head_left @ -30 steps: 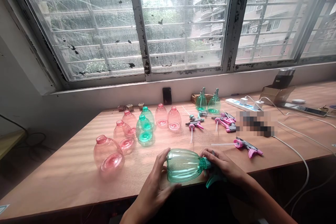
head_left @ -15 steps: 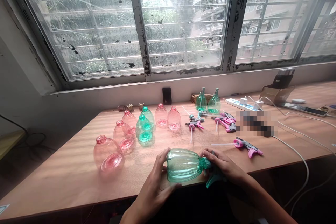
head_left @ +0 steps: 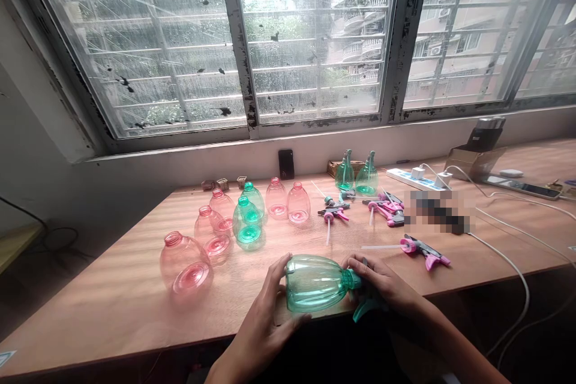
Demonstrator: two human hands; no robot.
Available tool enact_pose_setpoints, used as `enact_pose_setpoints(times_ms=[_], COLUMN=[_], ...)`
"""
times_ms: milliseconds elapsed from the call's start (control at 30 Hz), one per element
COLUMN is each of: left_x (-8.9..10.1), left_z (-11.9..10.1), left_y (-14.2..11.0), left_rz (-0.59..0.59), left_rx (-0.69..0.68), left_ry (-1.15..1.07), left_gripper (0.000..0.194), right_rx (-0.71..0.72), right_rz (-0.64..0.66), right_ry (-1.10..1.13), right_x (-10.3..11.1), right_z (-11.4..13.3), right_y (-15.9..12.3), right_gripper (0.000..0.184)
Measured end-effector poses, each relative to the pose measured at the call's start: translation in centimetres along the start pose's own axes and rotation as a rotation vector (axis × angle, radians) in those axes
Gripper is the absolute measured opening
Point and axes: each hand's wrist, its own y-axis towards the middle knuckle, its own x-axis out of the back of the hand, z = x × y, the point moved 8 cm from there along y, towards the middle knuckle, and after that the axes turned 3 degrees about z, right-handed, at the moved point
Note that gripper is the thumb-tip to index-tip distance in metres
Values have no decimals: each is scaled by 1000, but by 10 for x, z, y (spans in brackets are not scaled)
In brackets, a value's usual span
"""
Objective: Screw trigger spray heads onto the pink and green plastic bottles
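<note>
Seemingly partway: over the table's (head_left: 112, 288) near edge, the left hand (head_left: 265, 309) cups a green bottle's (head_left: 315, 288) base, the right hand (head_left: 378, 279) closed round its spray head (head_left: 363, 311) (tightness, I cannot tell); around it, two fitted bottles (head_left: 368, 180) stand at one o'clock, headless bottles (head_left: 247, 233) remain from nine to twelve, loose spray heads (head_left: 425, 249) between one and three

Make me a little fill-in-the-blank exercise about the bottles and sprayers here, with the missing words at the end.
The left hand and right hand hold a bottle coloured ____.
Its neck points toward the person's ____.
The loose spray head nearest the right hand is dark grey and ____.
The pink bottles standing upright number ____.

Missing words: green; right; pink; five.
</note>
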Motion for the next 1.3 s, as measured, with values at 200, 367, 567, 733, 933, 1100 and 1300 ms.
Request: enact_pose_setpoints(times_ms=[200, 367, 567, 733, 933, 1100, 1300], left_x=[1, 0, -1, -2, 0, 2, 1], left_z=[-1, -2, 5, 9, 3, -5, -14], left_y=[0, -1, -1, -1, -1, -3, -9], left_rz=[-5, -4, -11, -24, -45, -98, -145], left_rx=[-10, -10, 0, 5, -57, -144, -304], left_ry=[10, 12, 9, -2, 52, 164, 267], left_gripper=[85, 85, 89, 91, 88, 83, 77], right_rx=[0, 6, 4, 18, 9, 8, 24], right_rz=[-7, 4, 8, 12, 16, -8, -21], right_ry=[11, 6, 12, 10, 27, -4, -38], right_x=[1, 0, -1, -1, -1, 1, 3], right_z=[-2, -1, -1, 0, -1, 1, 4], right_y=[0, 0, 0, 0, -1, -2, -1], right_gripper=[46, 43, 43, 41, 39, 39, 41])
